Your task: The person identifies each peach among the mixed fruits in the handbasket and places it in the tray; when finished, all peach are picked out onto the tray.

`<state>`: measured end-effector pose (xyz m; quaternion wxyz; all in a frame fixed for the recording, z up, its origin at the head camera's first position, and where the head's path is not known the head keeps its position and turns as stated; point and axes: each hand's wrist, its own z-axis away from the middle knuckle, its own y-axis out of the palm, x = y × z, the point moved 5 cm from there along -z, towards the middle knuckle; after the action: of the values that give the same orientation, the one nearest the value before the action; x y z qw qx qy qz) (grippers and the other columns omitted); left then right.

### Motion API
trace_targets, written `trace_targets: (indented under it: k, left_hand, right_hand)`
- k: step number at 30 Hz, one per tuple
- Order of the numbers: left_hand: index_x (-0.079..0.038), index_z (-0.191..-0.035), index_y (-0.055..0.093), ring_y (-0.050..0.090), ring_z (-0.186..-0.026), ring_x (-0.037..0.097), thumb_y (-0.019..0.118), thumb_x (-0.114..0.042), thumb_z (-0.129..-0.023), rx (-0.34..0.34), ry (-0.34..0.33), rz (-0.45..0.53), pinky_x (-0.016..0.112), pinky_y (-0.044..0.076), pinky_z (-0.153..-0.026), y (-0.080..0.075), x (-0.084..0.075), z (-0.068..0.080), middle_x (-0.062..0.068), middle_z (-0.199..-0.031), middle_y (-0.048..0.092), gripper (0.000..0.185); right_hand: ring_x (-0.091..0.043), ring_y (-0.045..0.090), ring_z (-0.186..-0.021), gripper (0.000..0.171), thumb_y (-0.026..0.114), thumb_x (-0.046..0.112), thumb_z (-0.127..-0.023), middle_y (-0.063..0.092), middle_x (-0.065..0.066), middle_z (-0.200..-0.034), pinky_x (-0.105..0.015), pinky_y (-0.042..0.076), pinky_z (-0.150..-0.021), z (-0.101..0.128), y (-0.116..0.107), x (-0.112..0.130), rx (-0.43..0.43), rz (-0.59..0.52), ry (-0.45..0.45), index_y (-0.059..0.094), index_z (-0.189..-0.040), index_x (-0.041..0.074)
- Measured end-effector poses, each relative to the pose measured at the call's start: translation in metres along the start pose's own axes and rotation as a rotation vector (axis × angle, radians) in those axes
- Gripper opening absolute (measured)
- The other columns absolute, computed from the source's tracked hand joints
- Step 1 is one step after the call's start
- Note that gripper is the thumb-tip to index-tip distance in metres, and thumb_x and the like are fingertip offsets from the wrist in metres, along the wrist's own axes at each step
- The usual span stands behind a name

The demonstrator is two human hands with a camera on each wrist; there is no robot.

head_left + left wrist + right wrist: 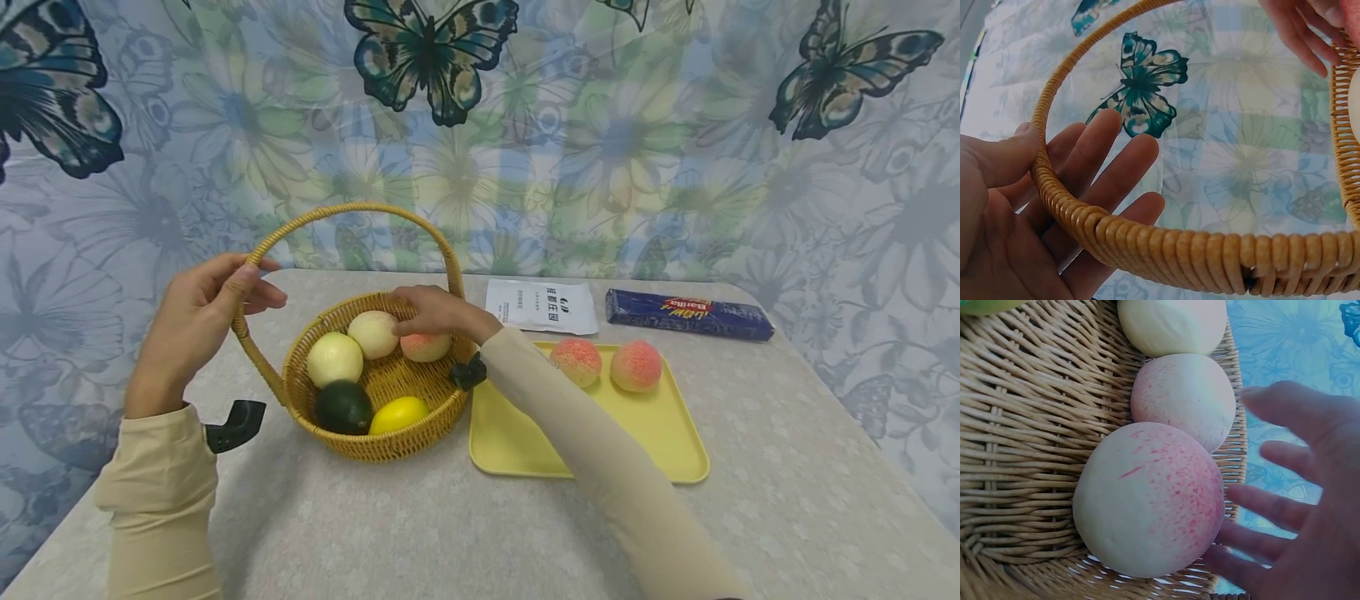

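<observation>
My left hand [198,312] pinches the handle [1141,250] of a woven wicker basket [390,446] between thumb and fingers, the other fingers spread in the left wrist view. Inside the basket lie a pink-and-white peach [1150,500], a paler peach [373,335], a pale yellow-green round fruit [335,360], a dark green avocado-like fruit [343,407] and a lemon [399,414]. Over the basket's far right rim is my right hand [442,312], its fingers spread beside the pink-and-white peach. The right wrist view shows those fingers not wrapped round the fruit; whether the fingertips touch it I cannot tell.
Right of the basket lies a yellow tray [630,442] bearing two pink peaches [636,367], partly under my right forearm. Behind it are a white packet [542,306] and a blue Barilla pasta box [688,314]. A butterfly-print curtain [622,167] hangs behind the table [390,533].
</observation>
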<state>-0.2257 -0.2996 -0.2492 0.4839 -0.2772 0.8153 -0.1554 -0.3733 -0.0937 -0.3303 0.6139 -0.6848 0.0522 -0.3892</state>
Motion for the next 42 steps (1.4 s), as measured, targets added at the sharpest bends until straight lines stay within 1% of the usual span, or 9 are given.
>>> trace_targets:
  k: [3, 7, 10, 17, 21, 25, 31, 36, 42]
  left_hand:
    - [-0.006, -0.12, 0.061, 0.067, -0.085, 0.002, 0.045, -0.028, -0.102, 0.002, 0.005, 0.005, 0.012, 0.05, -0.074, 0.0, -0.001, 0.0, -0.005, -0.085, 0.071, 0.032]
    - [-0.006, -0.121, 0.06, 0.067, -0.086, 0.003, 0.045, -0.028, -0.102, 0.005, 0.006, 0.014, 0.012, 0.05, -0.075, 0.0, -0.001, 0.0, -0.005, -0.085, 0.071, 0.032]
    - [-0.006, -0.12, 0.061, 0.067, -0.085, 0.003, 0.045, -0.027, -0.102, 0.004, 0.008, 0.015, 0.012, 0.051, -0.075, 0.0, -0.002, 0.0, -0.005, -0.084, 0.071, 0.032]
    - [-0.006, -0.119, 0.061, 0.067, -0.085, 0.002, 0.045, -0.028, -0.102, 0.002, 0.003, 0.008, 0.012, 0.05, -0.074, 0.001, -0.003, 0.0, -0.004, -0.084, 0.071, 0.031]
    - [-0.006, -0.119, 0.06, 0.066, -0.085, 0.001, 0.045, -0.029, -0.103, 0.006, 0.001, -0.008, 0.012, 0.05, -0.074, 0.001, -0.003, 0.0, -0.005, -0.085, 0.071, 0.032]
    - [-0.006, -0.119, 0.061, 0.066, -0.084, 0.001, 0.044, -0.029, -0.103, 0.005, 0.003, -0.013, 0.011, 0.05, -0.073, 0.001, -0.003, 0.0, -0.005, -0.085, 0.071, 0.032]
    - [-0.006, -0.119, 0.061, 0.067, -0.085, 0.002, 0.045, -0.029, -0.103, 0.004, 0.004, -0.007, 0.012, 0.05, -0.073, 0.001, -0.001, 0.001, -0.005, -0.085, 0.071, 0.032]
    - [-0.006, -0.119, 0.061, 0.067, -0.085, 0.001, 0.044, -0.029, -0.103, 0.004, 0.004, -0.003, 0.011, 0.05, -0.074, 0.001, -0.001, 0.0, -0.005, -0.084, 0.071, 0.032]
    - [-0.007, -0.119, 0.061, 0.067, -0.085, 0.001, 0.045, -0.028, -0.102, -0.001, -0.003, 0.0, 0.011, 0.05, -0.074, 0.0, 0.0, 0.001, -0.005, -0.084, 0.071, 0.032]
  right_hand:
    - [-0.023, 0.042, -0.133, 0.059, 0.063, 0.027, -0.093, 0.043, -0.007, -0.147, -0.036, 0.039, -0.106, 0.001, 0.003, -0.003, 0.052, -0.005, 0.04, 0.039, -0.146, 0.015]
    - [-0.021, 0.045, -0.127, 0.063, 0.066, 0.025, -0.09, 0.043, -0.006, -0.146, -0.034, 0.041, -0.101, 0.002, 0.007, -0.005, 0.112, -0.016, 0.095, 0.038, -0.146, 0.02]
    - [-0.02, 0.046, -0.124, 0.066, 0.068, 0.024, -0.089, 0.042, -0.006, -0.146, -0.033, 0.042, -0.098, 0.004, 0.009, -0.005, 0.145, 0.005, 0.121, 0.037, -0.147, 0.021]
    - [-0.02, 0.044, -0.126, 0.069, 0.067, 0.014, -0.088, 0.042, -0.008, -0.146, -0.032, 0.04, -0.101, 0.005, 0.015, -0.009, 0.215, 0.039, 0.121, 0.035, -0.148, 0.01]
    - [-0.02, 0.046, -0.121, 0.067, 0.066, 0.011, -0.088, 0.044, -0.009, -0.143, -0.033, 0.042, -0.097, 0.005, 0.015, -0.011, 0.21, 0.041, 0.126, 0.035, -0.148, 0.008]
    - [-0.02, 0.047, -0.119, 0.065, 0.066, 0.013, -0.089, 0.044, -0.008, -0.142, -0.033, 0.043, -0.095, 0.007, 0.015, -0.011, 0.202, 0.05, 0.132, 0.037, -0.147, 0.008]
    - [-0.019, 0.049, -0.117, 0.061, 0.068, 0.017, -0.088, 0.049, -0.007, -0.138, -0.031, 0.043, -0.095, 0.01, 0.014, -0.008, 0.195, 0.085, 0.099, 0.043, -0.143, 0.01]
    - [-0.018, 0.05, -0.115, 0.058, 0.069, 0.018, -0.088, 0.051, -0.006, -0.135, -0.03, 0.044, -0.094, 0.011, 0.013, -0.006, 0.185, 0.084, 0.074, 0.047, -0.14, 0.011]
    - [-0.018, 0.05, -0.116, 0.058, 0.069, 0.019, -0.088, 0.052, -0.006, -0.134, -0.031, 0.043, -0.095, 0.011, 0.01, -0.004, 0.173, 0.083, 0.053, 0.046, -0.141, 0.011]
